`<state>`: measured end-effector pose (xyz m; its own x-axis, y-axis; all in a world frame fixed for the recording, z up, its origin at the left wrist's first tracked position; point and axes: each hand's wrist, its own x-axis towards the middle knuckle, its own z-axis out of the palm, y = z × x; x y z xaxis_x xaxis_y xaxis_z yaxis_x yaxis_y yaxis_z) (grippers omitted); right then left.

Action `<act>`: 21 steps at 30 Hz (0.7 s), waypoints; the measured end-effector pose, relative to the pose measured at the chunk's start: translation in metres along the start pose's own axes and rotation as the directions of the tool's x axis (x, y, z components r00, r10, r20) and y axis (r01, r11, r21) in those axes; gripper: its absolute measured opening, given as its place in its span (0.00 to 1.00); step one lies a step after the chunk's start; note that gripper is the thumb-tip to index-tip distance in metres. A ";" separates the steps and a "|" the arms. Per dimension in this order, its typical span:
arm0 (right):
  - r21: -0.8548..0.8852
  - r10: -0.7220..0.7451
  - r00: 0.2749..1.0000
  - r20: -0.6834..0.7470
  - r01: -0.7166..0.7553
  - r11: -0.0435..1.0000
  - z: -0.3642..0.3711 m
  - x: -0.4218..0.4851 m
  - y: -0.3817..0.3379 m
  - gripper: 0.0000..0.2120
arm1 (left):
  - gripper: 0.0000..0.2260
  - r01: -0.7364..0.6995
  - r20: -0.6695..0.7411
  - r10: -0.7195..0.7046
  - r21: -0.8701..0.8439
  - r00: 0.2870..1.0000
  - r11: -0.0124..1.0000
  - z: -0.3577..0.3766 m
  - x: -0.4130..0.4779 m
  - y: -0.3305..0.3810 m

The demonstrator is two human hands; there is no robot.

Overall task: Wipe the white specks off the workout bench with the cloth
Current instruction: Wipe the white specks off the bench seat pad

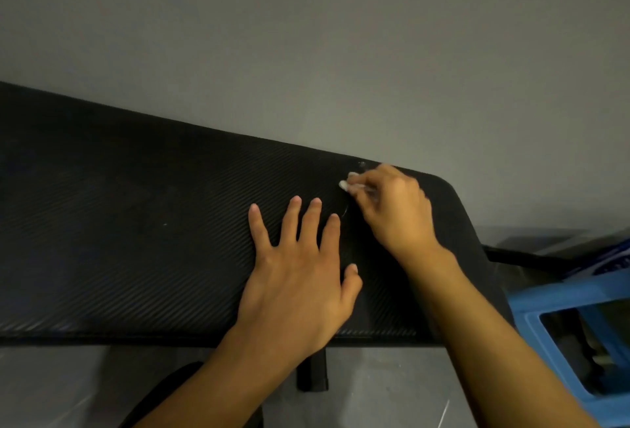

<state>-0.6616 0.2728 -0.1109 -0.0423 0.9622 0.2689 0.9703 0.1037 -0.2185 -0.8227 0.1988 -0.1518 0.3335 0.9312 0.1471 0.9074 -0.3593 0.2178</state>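
Note:
A black workout bench (136,223) with a ribbed, textured pad runs across the view against a grey wall. My left hand (300,274) lies flat on the pad with its fingers spread. My right hand (395,213) is curled near the pad's far right corner and pinches a small white wad of cloth (347,182) against the surface. A faint whitish smudge (362,164) shows just beyond the cloth at the far edge. A tiny white speck (165,224) sits on the pad to the left.
A blue plastic stool (572,294) stands at the right, close to the bench end. A black bench leg (312,373) drops to the grey floor below the near edge. The grey wall (341,52) is right behind the bench.

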 end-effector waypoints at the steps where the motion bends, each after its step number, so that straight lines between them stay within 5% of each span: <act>1: -0.031 0.059 0.998 -0.014 -0.059 0.998 0.000 0.011 0.004 0.09 | 0.32 -0.003 0.000 0.003 0.000 1.000 1.000 0.000 0.000 0.000; 5: -0.043 0.230 0.971 -0.071 -0.234 0.971 0.011 0.049 0.004 0.09 | 0.32 -0.015 0.000 0.015 -0.007 1.000 1.000 0.000 -0.001 0.000; 9: 0.093 0.118 0.993 0.004 -0.118 0.989 0.003 0.014 -0.018 0.08 | 0.33 -0.008 0.000 0.008 -0.018 1.000 1.000 -0.001 -0.001 -0.001; 13: -0.076 -0.027 0.998 0.060 0.032 0.997 -0.016 -0.056 -0.030 0.08 | 0.33 -0.012 -0.004 0.012 -0.021 1.000 1.000 0.000 -0.001 -0.002; 21: -0.073 0.170 0.983 -0.070 -0.175 0.982 -0.012 -0.071 -0.027 0.11 | 0.34 -0.021 0.042 0.021 0.015 0.999 1.000 -0.004 -0.003 -0.003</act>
<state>-0.6816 0.1984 -0.1128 0.1399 0.9459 0.2928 0.9775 -0.0847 -0.1932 -0.8277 0.1972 -0.1492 0.3625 0.9254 0.1107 0.9039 -0.3781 0.1999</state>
